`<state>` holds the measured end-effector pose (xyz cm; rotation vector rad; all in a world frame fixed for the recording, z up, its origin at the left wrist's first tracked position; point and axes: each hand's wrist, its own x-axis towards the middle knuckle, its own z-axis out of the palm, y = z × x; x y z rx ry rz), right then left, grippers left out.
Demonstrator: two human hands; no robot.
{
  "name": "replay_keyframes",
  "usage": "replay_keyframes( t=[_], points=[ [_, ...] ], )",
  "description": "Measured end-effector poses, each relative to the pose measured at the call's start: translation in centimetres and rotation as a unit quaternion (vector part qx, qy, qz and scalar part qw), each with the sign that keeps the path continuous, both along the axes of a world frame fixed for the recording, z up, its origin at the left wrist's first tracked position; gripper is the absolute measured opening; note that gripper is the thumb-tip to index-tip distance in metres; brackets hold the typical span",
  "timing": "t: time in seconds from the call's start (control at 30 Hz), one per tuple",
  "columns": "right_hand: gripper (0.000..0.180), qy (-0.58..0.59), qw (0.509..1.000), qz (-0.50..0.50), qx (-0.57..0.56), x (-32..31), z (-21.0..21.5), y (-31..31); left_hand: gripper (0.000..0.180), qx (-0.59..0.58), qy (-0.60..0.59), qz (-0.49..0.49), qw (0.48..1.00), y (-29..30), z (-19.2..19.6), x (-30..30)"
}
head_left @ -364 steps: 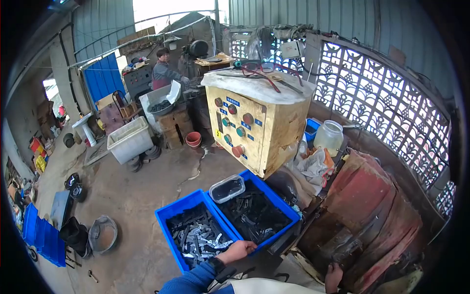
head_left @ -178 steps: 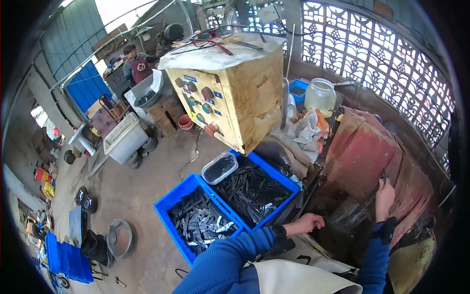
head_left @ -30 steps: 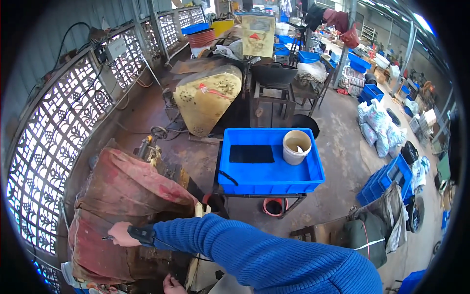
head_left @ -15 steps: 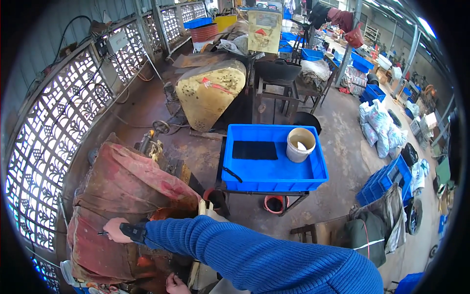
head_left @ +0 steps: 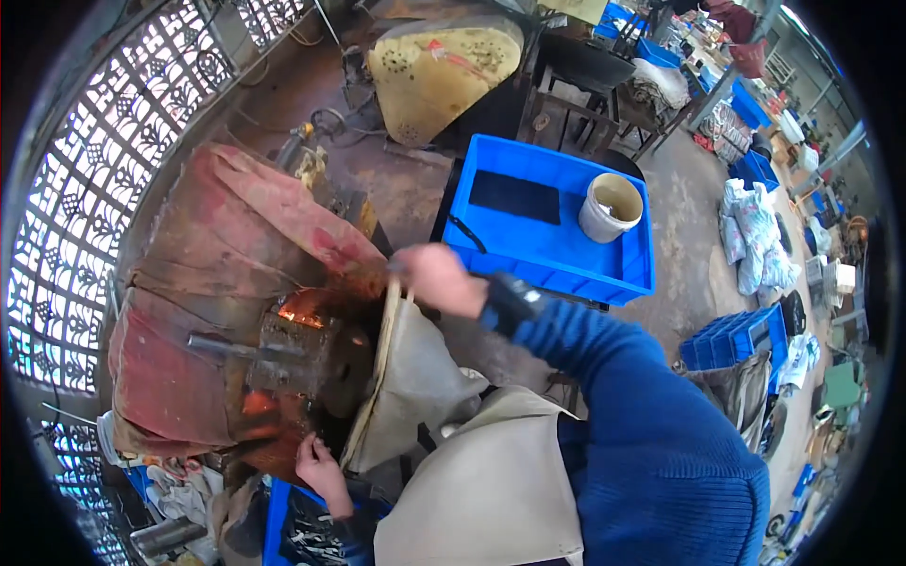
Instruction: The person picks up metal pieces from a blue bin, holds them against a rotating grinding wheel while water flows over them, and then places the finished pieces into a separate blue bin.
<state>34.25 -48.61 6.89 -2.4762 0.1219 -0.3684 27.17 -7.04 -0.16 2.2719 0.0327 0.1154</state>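
My right hand (head_left: 439,280), with a dark band on its wrist, is smeared by motion at the top end of a wooden strip (head_left: 372,387) edging a beige cloth. Whether it grips the strip or anything else cannot be made out. Low in front of a grimy machine, my left hand (head_left: 323,472) has its fingers pinched together; what they hold, if anything, is hidden. A metal block (head_left: 293,354) sits in the machine's opening, with a grey metal rod (head_left: 222,347) sticking out leftward. Orange light glows beside the block. Stained red cloth (head_left: 175,377) drapes over the machine.
Ahead stands a blue tray (head_left: 528,269) holding a black mat (head_left: 515,197) and a white bucket (head_left: 612,208). A yellow machine guard (head_left: 444,80) is beyond it. Blue crates (head_left: 741,340) stand at right. A blue bin (head_left: 276,524) with small metal pieces sits below my left hand.
My right hand has left the red cloth at the left and swung right, to the wooden strip. The block and rod now show. The view has tilted downward; my left hand stays low by the machine.
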Motion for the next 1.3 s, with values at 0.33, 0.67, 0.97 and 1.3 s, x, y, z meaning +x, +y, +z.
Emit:
replay_keyframes(
  t=[0.33, 0.67, 0.97, 1.3],
  points=[
    [0.019, 0.062, 0.947, -0.269, 0.164, -2.8, -10.6, -16.5, 0.015, 0.016, -0.005, 0.005, 1.000, -0.5, -0.1, 0.0],
    [0.020, 0.237, 0.890, -0.232, 0.314, 0.9, -10.5, -16.9, 0.016, 0.018, -0.008, 0.035, 0.999, -0.5, 0.0, 0.0],
    [0.027, 0.206, 0.792, -0.004, 0.575, -0.8, 0.4, -8.0, 0.021, -0.201, 0.058, 0.058, 0.976, -2.0, 3.7, 0.1],
    [0.020, 0.331, 0.731, 0.232, 0.550, -3.8, 5.3, 8.1, 0.021, -0.396, 0.139, -0.071, 0.905, -12.1, 14.9, 1.4]
  ],
)
